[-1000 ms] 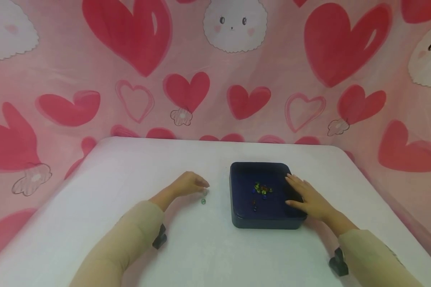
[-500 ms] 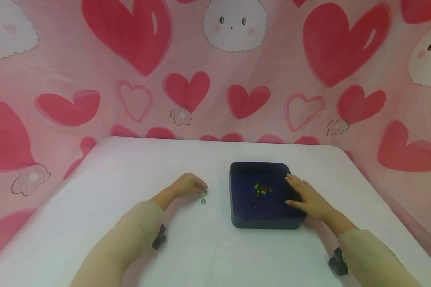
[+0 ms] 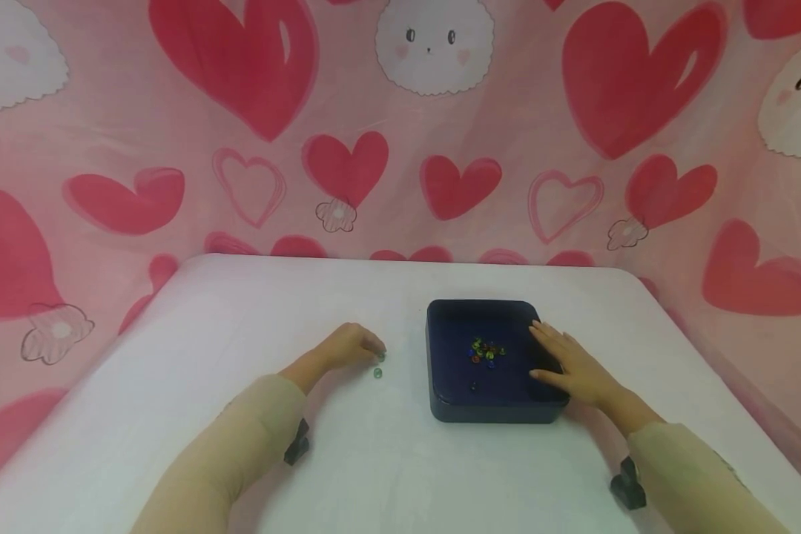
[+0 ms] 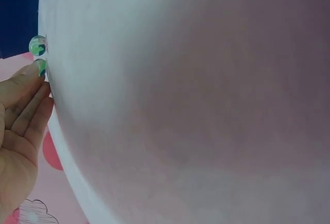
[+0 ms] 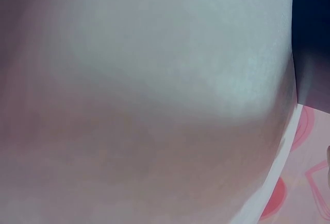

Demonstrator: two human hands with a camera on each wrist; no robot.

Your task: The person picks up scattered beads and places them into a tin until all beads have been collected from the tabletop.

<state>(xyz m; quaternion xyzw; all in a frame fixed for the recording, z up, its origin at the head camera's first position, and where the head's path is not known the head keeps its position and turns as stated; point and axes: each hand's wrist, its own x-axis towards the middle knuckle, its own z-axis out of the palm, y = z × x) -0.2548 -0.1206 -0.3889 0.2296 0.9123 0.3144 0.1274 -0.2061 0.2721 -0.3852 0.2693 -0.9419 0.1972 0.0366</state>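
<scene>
On the white table, my left hand point(image 3: 347, 347) bends down and pinches a clear green marble point(image 4: 40, 67) between thumb and fingertips, low at the tabletop. A second clear green marble point(image 3: 377, 373) lies just in front of those fingertips; it also shows in the left wrist view. My right hand point(image 3: 574, 368) rests on the right rim of a dark blue square box point(image 3: 497, 412), fingers spread and thumb over the inside. Several small coloured marbles point(image 3: 487, 350) are clustered on the box floor, with one dark marble point(image 3: 474, 386) apart near the front.
The white table point(image 3: 367, 467) has rounded far corners. Behind it hangs a pink cloth point(image 3: 400, 185) with red hearts. Dark wrist cameras point(image 3: 297, 443) sit under both sleeves. The right wrist view shows mostly tabletop and the box's side point(image 5: 314, 38).
My left hand has shifted slightly back, its fingertips closing on the marble. In the box, a reddish marble has rolled from near the front to the cluster. The right hand stays still.
</scene>
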